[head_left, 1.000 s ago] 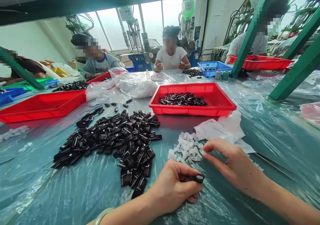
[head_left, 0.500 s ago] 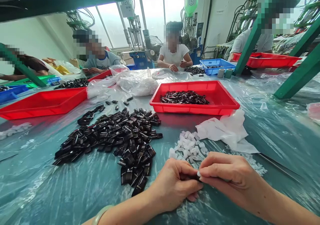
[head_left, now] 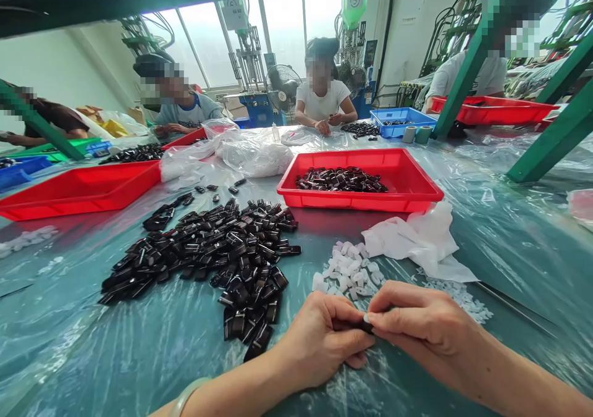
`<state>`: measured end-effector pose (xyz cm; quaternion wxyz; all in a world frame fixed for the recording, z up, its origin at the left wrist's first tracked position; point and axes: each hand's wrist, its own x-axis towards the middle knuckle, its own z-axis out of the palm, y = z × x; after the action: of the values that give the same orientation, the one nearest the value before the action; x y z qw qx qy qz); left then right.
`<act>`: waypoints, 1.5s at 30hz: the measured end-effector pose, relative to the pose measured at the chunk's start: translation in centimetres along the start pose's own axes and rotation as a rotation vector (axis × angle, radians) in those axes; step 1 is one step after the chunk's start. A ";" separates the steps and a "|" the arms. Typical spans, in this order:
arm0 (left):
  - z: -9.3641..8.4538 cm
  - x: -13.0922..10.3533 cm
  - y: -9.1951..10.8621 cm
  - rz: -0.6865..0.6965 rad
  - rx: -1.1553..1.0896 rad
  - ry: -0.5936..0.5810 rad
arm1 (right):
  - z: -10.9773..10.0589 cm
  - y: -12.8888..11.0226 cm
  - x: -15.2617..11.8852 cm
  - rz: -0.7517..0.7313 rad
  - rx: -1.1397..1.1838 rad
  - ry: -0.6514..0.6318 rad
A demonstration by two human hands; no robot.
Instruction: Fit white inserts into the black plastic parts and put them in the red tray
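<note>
My left hand (head_left: 327,340) is closed around a small black glossy part (head_left: 365,326), mostly hidden by the fingers. Thumb and fingertips of my right hand (head_left: 419,330) pinch a small white piece (head_left: 366,318) against the end of that black part. Just beyond my hands lies a pile of small white translucent pieces (head_left: 347,269). To the left spreads a large heap of black glossy parts (head_left: 231,244), its near end close to my left forearm.
A red tray (head_left: 361,201) holding more black parts stands ahead. White crumpled sheet (head_left: 417,244), tiny white bits (head_left: 463,303) and tweezers (head_left: 514,309) lie at right. Another red tray (head_left: 83,204) is at left. Green posts (head_left: 556,126) rise at right; several people sit across the table.
The white piece now shows less between my right fingertips, and the black part's end shows more beside it. Both hands stay almost in place.
</note>
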<state>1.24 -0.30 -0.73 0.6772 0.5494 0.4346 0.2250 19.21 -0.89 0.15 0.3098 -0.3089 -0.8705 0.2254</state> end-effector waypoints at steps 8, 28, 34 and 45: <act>-0.1 0.0 -0.4 0.016 0.000 -0.009 | -0.2 -0.2 0.3 0.102 0.092 -0.075; 0.2 0.2 0.2 -0.118 -0.060 0.046 | -5.7 3.4 -0.3 0.432 -0.324 -0.126; 0.1 0.0 0.1 -0.113 -0.059 0.031 | -5.6 4.7 -0.9 0.464 -0.443 -0.138; 0.2 0.0 0.5 -0.127 -0.062 -0.009 | -3.5 4.1 0.0 0.472 -0.488 -0.070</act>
<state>1.49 -0.25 -0.24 0.7090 0.5002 0.4583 0.1923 23.22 2.76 0.21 0.1358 -0.5590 -0.8134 0.0864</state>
